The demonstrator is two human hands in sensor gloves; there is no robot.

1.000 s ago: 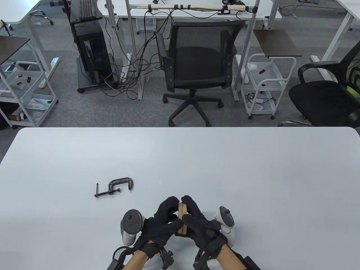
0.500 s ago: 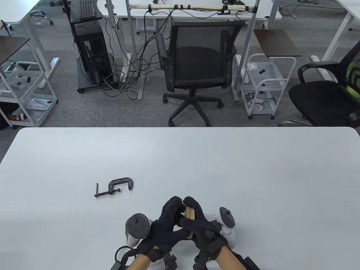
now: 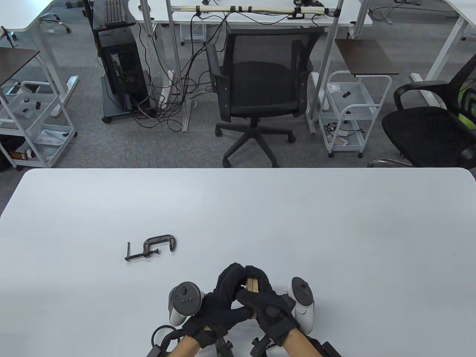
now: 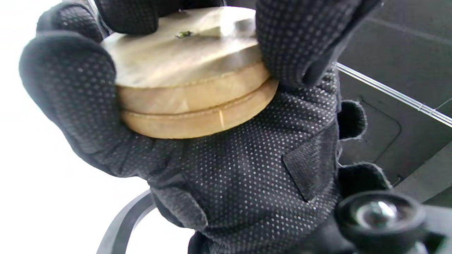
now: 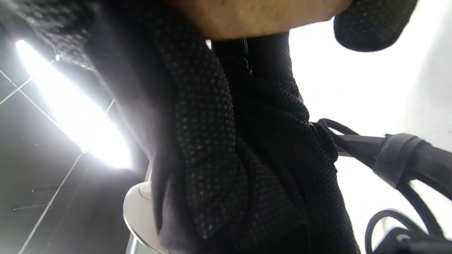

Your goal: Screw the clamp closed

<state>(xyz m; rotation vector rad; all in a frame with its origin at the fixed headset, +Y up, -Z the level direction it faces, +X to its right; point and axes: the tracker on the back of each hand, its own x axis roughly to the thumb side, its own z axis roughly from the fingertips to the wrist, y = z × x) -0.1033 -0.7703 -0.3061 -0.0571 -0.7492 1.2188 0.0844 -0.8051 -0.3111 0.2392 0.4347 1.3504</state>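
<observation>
— where does the table view sit?
— high at the near edge of the white table [image 3: 260,208], facing down and out over the office floor.

— and the wrist views?
— both very near. the left one looks up past two stacked round wooden discs [image 4: 190,84] at a dark ceiling; the right one also faces up, toward a long ceiling light [image 5: 74,109] at frame left.

— shared?
— the discs [image 3: 253,286], lower centre of the table view.

Even bright overhead light, wrist-view glare
</observation>
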